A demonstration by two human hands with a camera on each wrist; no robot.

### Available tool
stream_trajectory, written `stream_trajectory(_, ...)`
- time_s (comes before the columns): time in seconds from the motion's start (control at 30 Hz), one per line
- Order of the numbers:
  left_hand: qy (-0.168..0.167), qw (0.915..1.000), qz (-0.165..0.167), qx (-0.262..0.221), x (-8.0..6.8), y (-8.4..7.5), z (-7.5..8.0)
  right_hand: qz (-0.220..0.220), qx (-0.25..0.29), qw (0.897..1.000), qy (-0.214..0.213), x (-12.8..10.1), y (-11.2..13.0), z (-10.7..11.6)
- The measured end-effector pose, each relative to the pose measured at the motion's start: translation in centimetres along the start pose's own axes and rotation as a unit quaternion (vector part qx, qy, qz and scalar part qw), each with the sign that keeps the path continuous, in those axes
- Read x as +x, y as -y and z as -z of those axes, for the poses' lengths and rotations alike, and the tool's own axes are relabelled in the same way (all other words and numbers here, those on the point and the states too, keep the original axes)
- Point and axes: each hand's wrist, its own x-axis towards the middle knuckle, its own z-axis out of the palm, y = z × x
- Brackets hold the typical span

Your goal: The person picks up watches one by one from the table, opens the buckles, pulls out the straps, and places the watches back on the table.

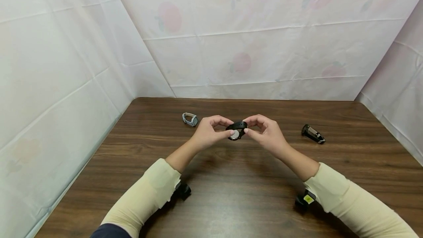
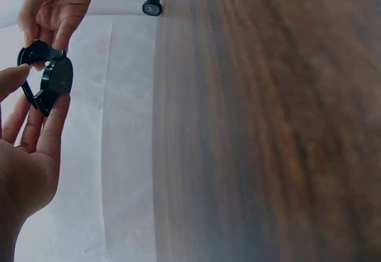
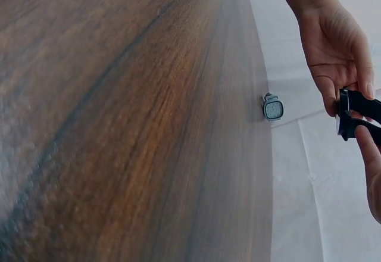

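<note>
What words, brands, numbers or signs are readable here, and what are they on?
No text is readable in any view.
Yellow label on the black device at lower right: any marking is too small to read.
Pale watch: dial too small and blurred.
Held watch: face dark, nothing legible.
Black watch lying to the right: dial too small.
Cloth: faint fruit prints, no lettering visible.

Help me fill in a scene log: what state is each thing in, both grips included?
Held watch: raised above the table, strap curved; whether fastened, cannot tell.
Left grip: pinching the held watch.
Right grip: pinching the same watch.
Pale blue watch: resting on the table, band curved into a loop.
Black watch at right: lying on the table; whether fastened, cannot tell.
Curtain: hanging, creased.
</note>
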Motion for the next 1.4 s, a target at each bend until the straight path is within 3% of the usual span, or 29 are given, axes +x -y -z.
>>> stream_trajectory(0.23,-0.001,0.9998,-0.012,-0.014,0.07,0.08,-0.13,-0.002,-0.002,1.000,-0.005,-0.06,0.16,-0.11)
stream_trajectory(0.5,-0.002,0.9977,-0.026,-0.062,0.03,0.23,-0.20,-0.002,-0.002,1.000,-0.011,-0.14,0.26,-0.14)
stream_trajectory(0.77,-0.005,0.9959,-0.001,-0.090,-0.28,-0.03,0.00,-0.011,0.004,1.000,-0.024,-0.19,0.48,0.20)
stream_trajectory(1.4,-0.005,0.9973,0.030,-0.066,-0.33,0.43,0.22,-0.014,0.037,0.999,-0.023,-0.29,0.49,0.20)
